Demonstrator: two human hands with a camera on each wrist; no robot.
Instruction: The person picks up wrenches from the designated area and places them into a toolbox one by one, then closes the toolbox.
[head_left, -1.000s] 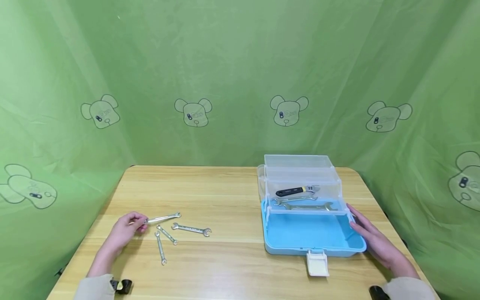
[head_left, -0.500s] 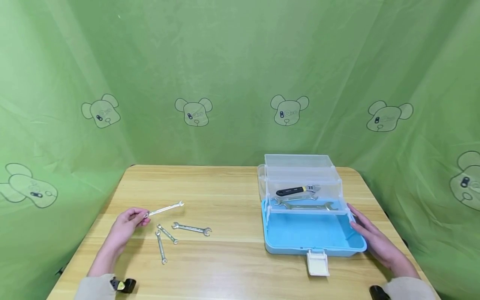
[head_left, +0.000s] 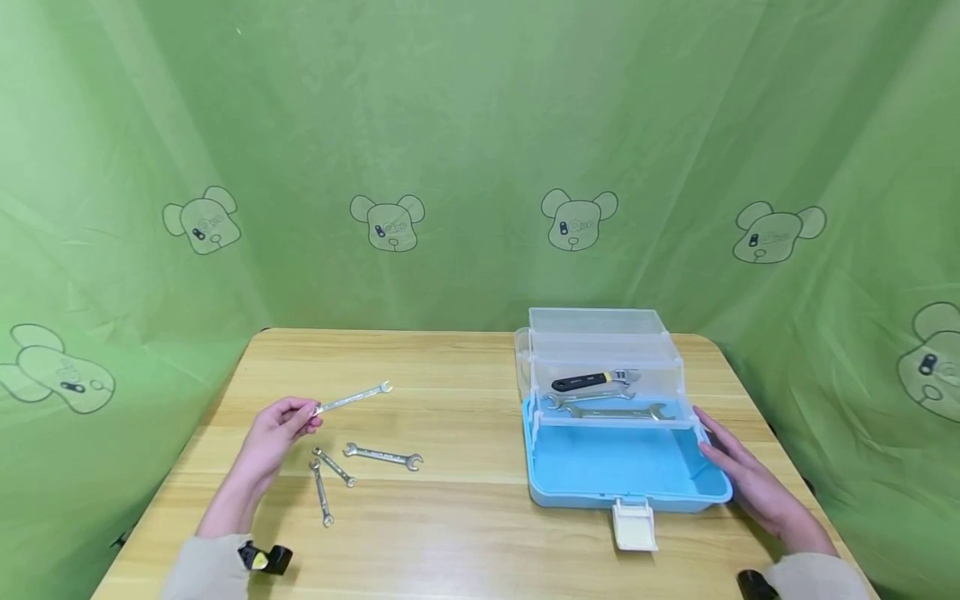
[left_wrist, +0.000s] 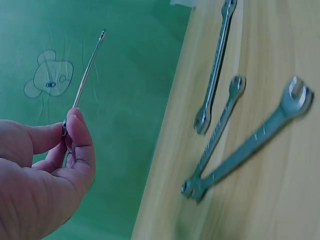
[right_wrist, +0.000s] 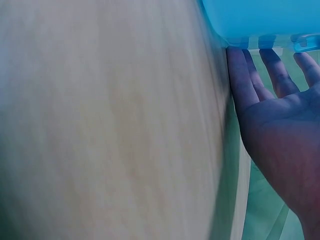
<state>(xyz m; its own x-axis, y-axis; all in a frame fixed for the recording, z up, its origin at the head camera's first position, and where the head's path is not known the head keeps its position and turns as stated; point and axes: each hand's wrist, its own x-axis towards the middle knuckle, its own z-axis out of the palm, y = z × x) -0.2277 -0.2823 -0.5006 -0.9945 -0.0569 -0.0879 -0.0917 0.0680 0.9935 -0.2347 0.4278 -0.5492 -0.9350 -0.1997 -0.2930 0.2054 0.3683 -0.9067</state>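
Observation:
Between thumb and fingers, my left hand (head_left: 276, 435) pinches one end of a slim silver wrench (head_left: 354, 398), raised above the table; its free end points to the right and away from me. Below lie a double open-ended wrench (head_left: 383, 456) and two smaller wrenches, one slanted (head_left: 334, 467) and one nearly upright in view (head_left: 322, 493). At the right, my right hand (head_left: 753, 483) rests its fairly straight fingers against the side of a blue toolbox (head_left: 626, 500). In the right wrist view, the fingertips touch the blue wall.
The toolbox's clear tray (head_left: 540, 423) holds an adjustable wrench (head_left: 585, 382) with a black handle and two silver wrenches (head_left: 618, 413). A white latch (head_left: 634, 527) hangs at the box's front. Green cloth (head_left: 480, 150) surrounds the wooden table (head_left: 450, 533).
My left hand has lifted the slim wrench off the table and moved it away from me and to the right. The right hand and toolbox stay in place.

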